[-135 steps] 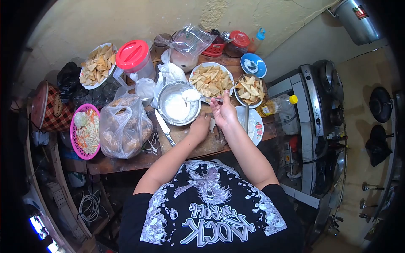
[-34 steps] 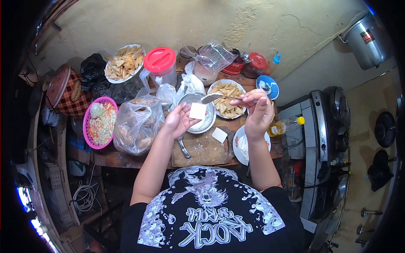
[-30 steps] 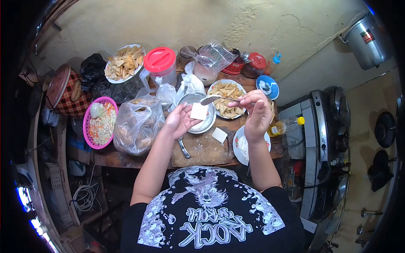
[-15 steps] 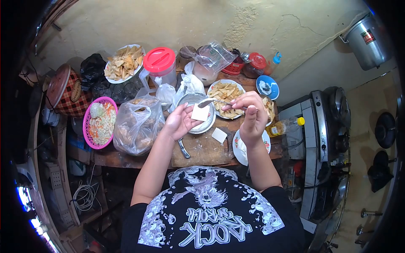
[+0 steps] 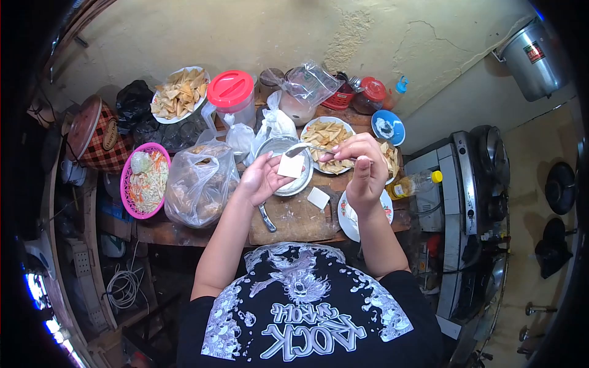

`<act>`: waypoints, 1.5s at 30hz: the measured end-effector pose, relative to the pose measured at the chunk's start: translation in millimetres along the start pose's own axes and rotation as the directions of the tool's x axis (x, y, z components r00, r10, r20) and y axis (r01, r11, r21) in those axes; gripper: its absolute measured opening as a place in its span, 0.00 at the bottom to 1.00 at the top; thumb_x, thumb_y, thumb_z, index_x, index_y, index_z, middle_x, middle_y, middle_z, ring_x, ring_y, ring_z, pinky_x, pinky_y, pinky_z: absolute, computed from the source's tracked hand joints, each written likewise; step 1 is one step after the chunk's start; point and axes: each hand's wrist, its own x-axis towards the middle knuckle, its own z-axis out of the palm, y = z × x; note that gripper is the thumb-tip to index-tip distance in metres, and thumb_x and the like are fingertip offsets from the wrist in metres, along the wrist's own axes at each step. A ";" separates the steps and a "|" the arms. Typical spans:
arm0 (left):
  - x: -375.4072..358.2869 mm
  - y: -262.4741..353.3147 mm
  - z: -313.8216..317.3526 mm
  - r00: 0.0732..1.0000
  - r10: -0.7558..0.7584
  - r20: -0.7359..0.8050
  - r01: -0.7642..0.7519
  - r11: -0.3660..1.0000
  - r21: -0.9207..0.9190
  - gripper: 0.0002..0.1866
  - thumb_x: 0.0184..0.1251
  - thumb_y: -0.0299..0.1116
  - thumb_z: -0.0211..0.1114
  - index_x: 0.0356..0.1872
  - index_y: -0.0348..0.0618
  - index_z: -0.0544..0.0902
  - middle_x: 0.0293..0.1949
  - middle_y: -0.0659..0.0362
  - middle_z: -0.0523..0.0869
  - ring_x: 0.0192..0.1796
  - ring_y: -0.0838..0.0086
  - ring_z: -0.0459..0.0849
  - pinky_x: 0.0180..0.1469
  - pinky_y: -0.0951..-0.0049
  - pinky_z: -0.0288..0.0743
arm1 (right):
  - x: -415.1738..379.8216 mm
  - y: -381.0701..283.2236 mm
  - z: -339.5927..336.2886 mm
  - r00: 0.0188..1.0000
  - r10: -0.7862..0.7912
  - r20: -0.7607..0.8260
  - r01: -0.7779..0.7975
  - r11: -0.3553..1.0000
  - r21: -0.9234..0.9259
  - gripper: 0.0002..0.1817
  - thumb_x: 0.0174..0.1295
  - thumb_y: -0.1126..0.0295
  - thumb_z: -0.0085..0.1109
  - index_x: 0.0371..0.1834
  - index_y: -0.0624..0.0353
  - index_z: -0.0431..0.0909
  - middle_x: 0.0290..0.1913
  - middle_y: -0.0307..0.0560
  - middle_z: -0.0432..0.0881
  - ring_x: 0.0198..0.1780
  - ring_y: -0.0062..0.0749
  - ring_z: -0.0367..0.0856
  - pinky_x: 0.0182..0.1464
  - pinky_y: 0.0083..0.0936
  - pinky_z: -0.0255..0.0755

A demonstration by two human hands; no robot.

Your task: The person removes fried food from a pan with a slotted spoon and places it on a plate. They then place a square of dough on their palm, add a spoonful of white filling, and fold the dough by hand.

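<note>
Wrapper (image 5: 290, 166), one white square, resting on the fingers of the left hand (image 5: 262, 178), palm up and loosely open, above one pot (image 5: 310, 176). One spoon (image 5: 299, 149) pinched in the partly curled right hand (image 5: 366, 168), its bowl near the upper edge. One second wrapper (image 5: 318, 197) and one knife (image 5: 266, 218) on one board (image 5: 294, 225). Beyond, three dishes (image 5: 169, 119) of folded pastries (image 5: 180, 93).
</note>
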 end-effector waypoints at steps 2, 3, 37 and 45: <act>0.6 -0.2 -0.4 1.000 0.002 0.004 -0.002 1.000 -0.003 0.29 0.74 0.44 0.31 0.61 0.24 0.58 0.57 0.40 0.71 0.60 0.54 0.73 0.63 0.58 0.66 | 1.2 -0.5 0.0 1.000 -0.019 0.004 0.019 1.000 -0.019 0.23 0.69 0.54 0.42 0.28 0.62 0.76 0.28 0.47 0.79 0.34 0.32 0.76 0.39 0.27 0.70; 0.7 -0.3 -0.4 1.000 0.003 0.005 -0.003 1.000 -0.005 0.29 0.74 0.44 0.31 0.61 0.24 0.58 0.57 0.40 0.71 0.60 0.54 0.73 0.63 0.58 0.66 | 1.5 -0.8 0.2 1.000 -0.019 0.003 0.019 1.000 -0.017 0.23 0.68 0.54 0.42 0.28 0.62 0.76 0.28 0.47 0.79 0.34 0.32 0.76 0.39 0.27 0.70; -1.4 -0.1 -4.6 0.998 -0.005 0.059 0.006 1.000 -0.021 0.29 0.74 0.44 0.33 0.61 0.24 0.56 0.59 0.39 0.68 0.61 0.51 0.71 0.62 0.55 0.68 | -0.6 -1.2 5.2 1.000 0.002 0.017 -0.002 1.000 0.007 0.22 0.68 0.54 0.43 0.28 0.62 0.75 0.28 0.47 0.79 0.34 0.32 0.76 0.39 0.27 0.69; -7.7 1.7 5.2 0.998 0.004 0.062 -0.001 0.999 -0.038 0.28 0.74 0.43 0.33 0.60 0.24 0.57 0.59 0.39 0.68 0.60 0.51 0.71 0.61 0.56 0.69 | -2.5 -1.6 5.4 1.000 0.006 0.026 -0.006 1.000 0.006 0.22 0.68 0.53 0.43 0.28 0.61 0.75 0.28 0.45 0.80 0.34 0.33 0.76 0.40 0.27 0.69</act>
